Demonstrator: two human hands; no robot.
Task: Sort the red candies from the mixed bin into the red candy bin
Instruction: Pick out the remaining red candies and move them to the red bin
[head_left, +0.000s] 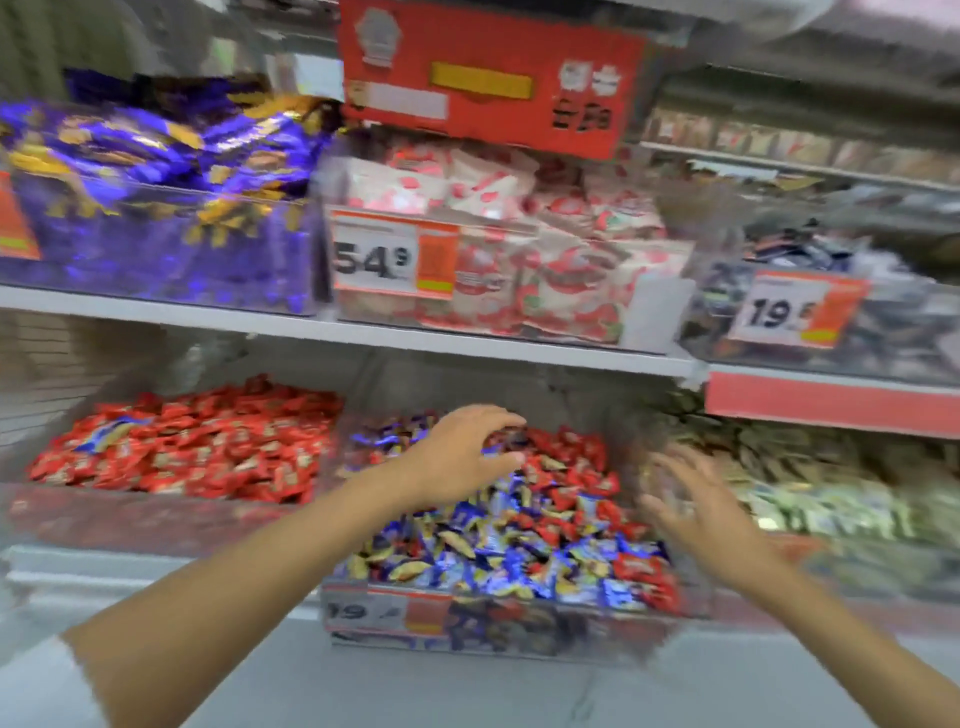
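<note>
The mixed bin (514, 621), a clear box on the lower shelf, holds blue and gold candies with red candies (574, 460) scattered among them, mostly at the back and right. Left of it stands the red candy bin (130, 512), full of red wrappers. My left hand (462, 452) hovers over the back of the mixed bin with fingers and thumb curved and spread, holding nothing. My right hand (696, 504) is over the bin's right edge, fingers spread and blurred, also empty.
The upper shelf (332, 330) carries bins of purple-gold packets (156, 182), red-and-white bags (519, 249) and dark candies (821, 291), with price tags in front. A bin of greenish-gold candies (810, 483) stands right of the mixed bin. A red sign (493, 73) hangs above.
</note>
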